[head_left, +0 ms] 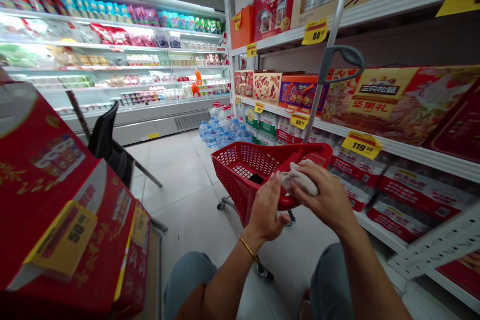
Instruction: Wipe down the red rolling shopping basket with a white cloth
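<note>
We faced a long chilled case (138,132) across the far side of the shop, its lit shelves lined with bagged and packed goods. Along our right ran a white shelving unit (438,245) carrying gift boxes above wrapped packs of bottles. Close on our left stood red boxes (41,130) with yellow price cards, and behind them a black chair (108,145) on the tiled floor (187,200). Before us, between our denim-clad knees (191,285) and the case, stood the red basket cart (234,180), its perforated basket facing away and its handle end toward us. A metal pole (317,105) with a grey loop grip (324,67) rose beside that end. Large water bottles (225,130) sat on the floor beyond.

Our hands were near each other but apart. The right hand (326,192) was clamped on a whitish cloth (303,182), bunched at the handle end of the cart. The left hand (266,212) held nothing, its fingers straight and raised just beside the cloth; we could not tell whether it touched the rim. A small dark item (257,178) lay in the basket, and a gold-coloured bracelet (247,248) circled our left wrist.
</note>
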`<state>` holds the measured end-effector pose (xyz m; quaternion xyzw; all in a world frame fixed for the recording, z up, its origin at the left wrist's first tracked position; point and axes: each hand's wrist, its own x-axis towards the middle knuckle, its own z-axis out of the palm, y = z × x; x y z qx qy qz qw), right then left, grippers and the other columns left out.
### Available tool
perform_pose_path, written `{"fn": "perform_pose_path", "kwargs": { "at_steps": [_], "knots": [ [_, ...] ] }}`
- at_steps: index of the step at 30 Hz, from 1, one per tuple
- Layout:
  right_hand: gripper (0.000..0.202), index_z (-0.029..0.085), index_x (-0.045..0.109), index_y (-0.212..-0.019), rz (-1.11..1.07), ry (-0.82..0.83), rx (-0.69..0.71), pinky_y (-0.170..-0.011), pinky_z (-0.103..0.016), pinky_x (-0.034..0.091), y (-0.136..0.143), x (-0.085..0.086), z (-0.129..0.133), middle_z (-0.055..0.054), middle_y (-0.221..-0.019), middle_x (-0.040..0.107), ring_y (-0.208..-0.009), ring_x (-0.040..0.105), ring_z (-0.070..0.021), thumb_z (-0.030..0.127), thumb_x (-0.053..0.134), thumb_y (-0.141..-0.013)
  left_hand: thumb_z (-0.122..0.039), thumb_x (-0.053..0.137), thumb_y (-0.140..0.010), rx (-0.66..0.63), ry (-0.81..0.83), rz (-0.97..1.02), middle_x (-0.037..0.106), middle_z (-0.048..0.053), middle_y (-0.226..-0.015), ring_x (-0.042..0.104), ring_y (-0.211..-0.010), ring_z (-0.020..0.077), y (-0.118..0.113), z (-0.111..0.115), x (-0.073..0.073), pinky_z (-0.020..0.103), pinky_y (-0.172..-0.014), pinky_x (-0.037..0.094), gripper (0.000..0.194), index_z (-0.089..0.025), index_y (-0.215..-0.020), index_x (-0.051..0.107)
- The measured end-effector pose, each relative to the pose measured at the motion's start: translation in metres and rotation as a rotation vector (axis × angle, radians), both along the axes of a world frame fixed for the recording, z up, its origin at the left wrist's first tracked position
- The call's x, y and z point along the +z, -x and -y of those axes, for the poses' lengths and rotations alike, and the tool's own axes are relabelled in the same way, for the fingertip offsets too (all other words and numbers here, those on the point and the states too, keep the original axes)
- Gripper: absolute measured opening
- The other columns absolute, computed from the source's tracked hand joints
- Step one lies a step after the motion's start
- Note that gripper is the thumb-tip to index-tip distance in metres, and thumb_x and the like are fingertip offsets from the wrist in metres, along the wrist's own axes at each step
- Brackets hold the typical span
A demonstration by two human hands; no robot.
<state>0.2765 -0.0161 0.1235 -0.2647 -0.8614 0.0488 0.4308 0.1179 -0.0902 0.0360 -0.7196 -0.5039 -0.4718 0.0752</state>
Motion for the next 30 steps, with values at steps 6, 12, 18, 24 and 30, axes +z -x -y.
{"fn": "perform_pose_path", "kwargs": {
  "at_steps": [6, 12, 18, 24, 30],
  "knots": [
    [0.039, 0.026, 0.068, -0.117, 0.197, -0.005, 0.099, -0.110, -0.060, 0.037, -0.011, -0.013, 0.003, -0.010, -0.133, 0.062, -0.133, 0.049, -0.0326, 0.051, 0.060, -0.088, -0.073, 0.005, -0.091, 0.050, 0.003, -0.015, 0.024, 0.019, -0.160, 0.022, -0.149, 0.0307, -0.006, 0.000, 0.001, 0.048, -0.118, 0.027, 0.092, -0.010, -0.157, 0.007],
    [0.060, 0.026, 0.060, -0.130, 0.180, -0.041, 0.204, -0.111, -0.056, 0.039, -0.017, -0.027, -0.001, -0.013, -0.137, 0.059, -0.136, 0.046, -0.0316, 0.058, 0.068, -0.081, -0.076, -0.002, -0.087, 0.075, -0.009, -0.044, 0.022, 0.022, -0.159, 0.016, -0.150, 0.0331, -0.015, 0.001, 0.011, 0.054, -0.121, 0.013, 0.098, -0.008, -0.157, 0.007],
    [0.039, 0.026, 0.061, -0.129, 0.062, -0.135, 0.180, -0.103, -0.044, 0.048, -0.011, -0.042, 0.000, -0.011, -0.131, 0.064, -0.129, 0.054, -0.0251, 0.035, 0.061, -0.091, -0.077, 0.004, -0.088, 0.078, -0.031, -0.076, 0.025, 0.023, -0.158, 0.020, -0.149, 0.0325, -0.009, 0.000, 0.006, 0.050, -0.118, 0.027, 0.097, -0.008, -0.156, 0.009],
    [0.035, 0.025, 0.065, -0.124, 0.036, -0.167, 0.152, -0.097, -0.042, 0.052, -0.012, -0.044, -0.005, -0.010, -0.126, 0.067, -0.120, 0.061, -0.0247, 0.030, 0.059, -0.089, -0.075, 0.012, -0.090, 0.102, -0.019, -0.147, 0.029, 0.023, -0.157, 0.024, -0.147, 0.0338, 0.001, 0.001, 0.003, 0.052, -0.114, 0.034, 0.094, -0.008, -0.156, 0.010],
    [0.033, 0.027, 0.067, -0.122, 0.000, -0.091, 0.100, -0.099, -0.039, 0.053, -0.018, -0.044, -0.022, -0.007, -0.121, 0.070, -0.112, 0.065, -0.0212, 0.031, 0.058, -0.090, -0.069, 0.014, -0.095, 0.092, -0.020, -0.159, 0.033, 0.019, -0.156, 0.029, -0.146, 0.0306, 0.003, 0.000, 0.007, 0.049, -0.116, 0.033, 0.083, -0.012, -0.157, 0.014]
  ]
}}
